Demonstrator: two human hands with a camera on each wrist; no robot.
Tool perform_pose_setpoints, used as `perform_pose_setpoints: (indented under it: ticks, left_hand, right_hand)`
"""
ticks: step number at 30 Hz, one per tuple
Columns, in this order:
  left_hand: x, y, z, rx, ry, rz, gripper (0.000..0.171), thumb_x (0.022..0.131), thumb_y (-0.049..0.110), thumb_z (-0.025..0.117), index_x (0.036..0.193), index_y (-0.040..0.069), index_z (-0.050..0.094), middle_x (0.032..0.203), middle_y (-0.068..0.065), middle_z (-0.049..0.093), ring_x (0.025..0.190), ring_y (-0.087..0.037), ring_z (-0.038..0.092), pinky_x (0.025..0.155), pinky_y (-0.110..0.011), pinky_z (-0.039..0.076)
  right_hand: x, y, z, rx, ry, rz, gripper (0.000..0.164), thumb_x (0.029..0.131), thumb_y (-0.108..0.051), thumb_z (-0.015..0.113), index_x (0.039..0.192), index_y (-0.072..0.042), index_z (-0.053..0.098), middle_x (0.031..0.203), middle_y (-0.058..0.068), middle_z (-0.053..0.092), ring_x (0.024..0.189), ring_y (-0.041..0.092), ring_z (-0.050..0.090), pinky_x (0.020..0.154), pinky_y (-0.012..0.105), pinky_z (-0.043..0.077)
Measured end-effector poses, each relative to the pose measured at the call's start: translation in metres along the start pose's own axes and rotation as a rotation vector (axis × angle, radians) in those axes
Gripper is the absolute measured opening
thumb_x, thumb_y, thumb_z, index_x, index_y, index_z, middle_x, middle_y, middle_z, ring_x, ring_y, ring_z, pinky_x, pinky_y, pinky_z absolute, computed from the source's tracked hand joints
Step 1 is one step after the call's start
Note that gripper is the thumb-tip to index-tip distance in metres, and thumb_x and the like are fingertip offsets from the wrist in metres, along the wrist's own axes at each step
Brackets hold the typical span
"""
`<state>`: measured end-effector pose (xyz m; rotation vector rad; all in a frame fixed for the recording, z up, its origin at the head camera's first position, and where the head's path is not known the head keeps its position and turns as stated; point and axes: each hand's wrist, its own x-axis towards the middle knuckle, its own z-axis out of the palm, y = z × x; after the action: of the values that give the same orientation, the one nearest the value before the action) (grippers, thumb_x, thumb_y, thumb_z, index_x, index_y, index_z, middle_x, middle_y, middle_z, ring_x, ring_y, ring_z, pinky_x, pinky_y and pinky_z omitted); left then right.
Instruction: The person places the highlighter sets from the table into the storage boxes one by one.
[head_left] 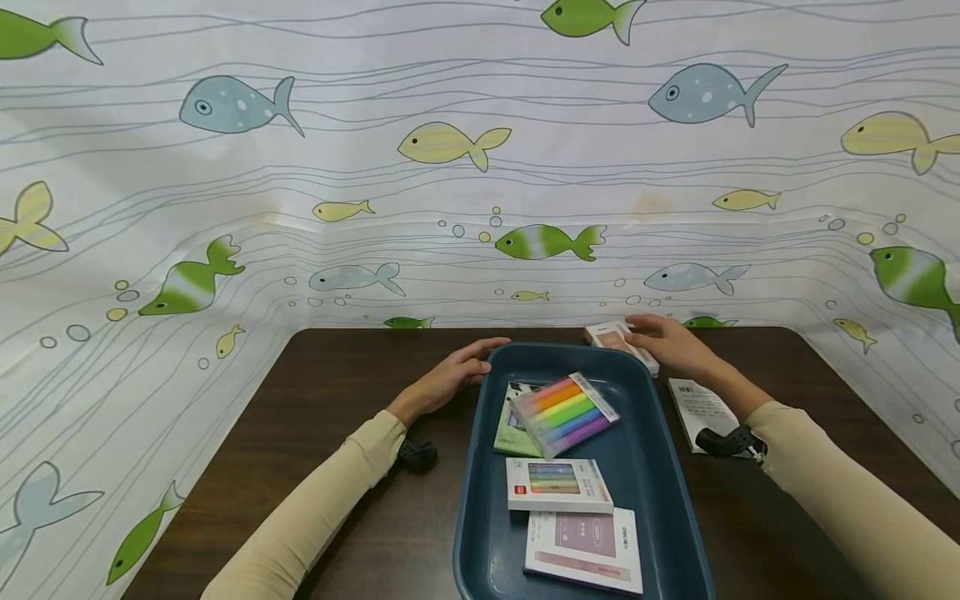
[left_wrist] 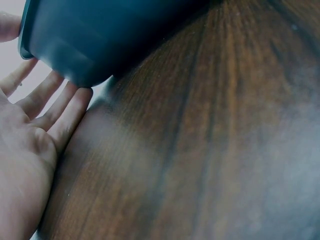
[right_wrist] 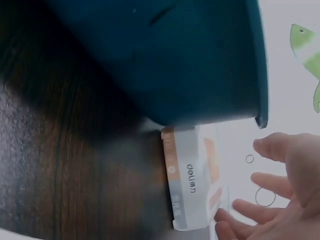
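Note:
In the head view a dark blue plastic tray (head_left: 671, 467) holds a pack of rainbow-coloured markers (head_left: 564, 414), a green-and-white pack (head_left: 512, 442), a white box with a colour window (head_left: 558, 485) and a white-and-mauve box (head_left: 585, 546). My left hand (head_left: 444, 379) touches the tray's far left corner; in the left wrist view its fairly straight fingers (left_wrist: 70, 107) lie against the outer wall. My right hand (head_left: 675, 346) hovers with spread fingers at a white-and-orange box (right_wrist: 192, 180) behind the tray's far right corner. Whether its fingertips touch that box I cannot tell.
Right of the tray a white printed pack (head_left: 697, 408) lies on the dark wooden table (head_left: 322, 492), partly under my right wrist. A white fish-patterned sheet (head_left: 450, 275) stands behind the table and along both sides.

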<state>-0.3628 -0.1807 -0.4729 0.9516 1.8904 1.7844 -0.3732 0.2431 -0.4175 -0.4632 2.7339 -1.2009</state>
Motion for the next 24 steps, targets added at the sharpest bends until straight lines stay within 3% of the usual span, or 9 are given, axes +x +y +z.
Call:
perform_pose_setpoints:
  ticks: [6,12,13,16,19,20,24]
  left_hand:
    - [0.0,0.0,0.0,0.002,0.0,-0.007,0.054,0.107,0.022,0.048,0.159,0.019,0.035,0.153,-0.009,0.044,0.127,-0.034,0.055,0.107,-0.047,0.041]
    - [0.001,0.001,-0.001,0.006,0.001,-0.004,0.056,0.107,0.024,0.049,0.16,0.017,0.033,0.155,-0.008,0.041,0.129,-0.034,0.052,0.108,-0.048,0.04]
    - [0.001,0.002,-0.001,0.006,0.001,-0.002,0.056,0.107,0.024,0.049,0.16,0.016,0.033,0.156,-0.008,0.04,0.129,-0.034,0.052,0.108,-0.048,0.04]
    - [0.002,0.002,-0.001,0.005,0.0,0.002,0.056,0.107,0.024,0.049,0.16,0.016,0.033,0.156,-0.008,0.04,0.13,-0.033,0.052,0.109,-0.048,0.039]
    - [0.003,0.001,-0.001,0.006,0.0,0.002,0.054,0.107,0.023,0.048,0.16,0.019,0.035,0.156,-0.007,0.04,0.129,-0.033,0.053,0.108,-0.048,0.04]
    - [0.003,0.001,-0.001,0.007,0.002,0.001,0.054,0.107,0.023,0.048,0.16,0.019,0.035,0.156,-0.007,0.04,0.128,-0.033,0.053,0.108,-0.048,0.04]
    - [-0.001,-0.002,0.002,0.012,0.011,0.0,0.053,0.107,0.022,0.048,0.159,0.02,0.036,0.154,-0.007,0.042,0.127,-0.032,0.055,0.107,-0.047,0.041]
  right_hand:
    - [0.008,0.006,0.004,-0.071,-0.024,0.042,0.064,0.105,-0.036,0.057,0.152,0.006,0.04,0.145,0.035,0.044,0.131,0.052,0.044,0.098,0.066,0.041]
    - [0.015,-0.001,0.005,-0.205,-0.011,0.094,0.078,0.1,-0.049,0.062,0.142,0.016,0.047,0.14,0.038,0.048,0.126,0.054,0.048,0.096,0.064,0.044]
    - [0.016,-0.003,0.005,-0.234,-0.005,0.098,0.08,0.098,-0.051,0.063,0.138,0.017,0.05,0.137,0.039,0.05,0.123,0.054,0.05,0.094,0.063,0.046]
    - [0.022,-0.006,0.005,-0.29,-0.009,0.125,0.071,0.095,-0.054,0.066,0.115,0.015,0.064,0.103,0.031,0.064,0.094,0.043,0.062,0.078,0.049,0.053]
    - [0.027,-0.006,0.006,-0.296,-0.039,0.144,0.055,0.095,-0.051,0.067,0.081,0.002,0.061,0.067,0.008,0.049,0.061,0.023,0.05,0.058,0.034,0.041]
    - [0.029,-0.006,0.006,-0.29,-0.05,0.149,0.054,0.095,-0.05,0.067,0.073,-0.002,0.056,0.062,0.002,0.04,0.056,0.018,0.042,0.055,0.032,0.035]
    - [0.03,-0.001,0.012,-0.248,-0.063,0.172,0.053,0.094,-0.047,0.068,0.061,-0.011,0.047,0.057,-0.003,0.033,0.05,0.012,0.035,0.051,0.028,0.033]
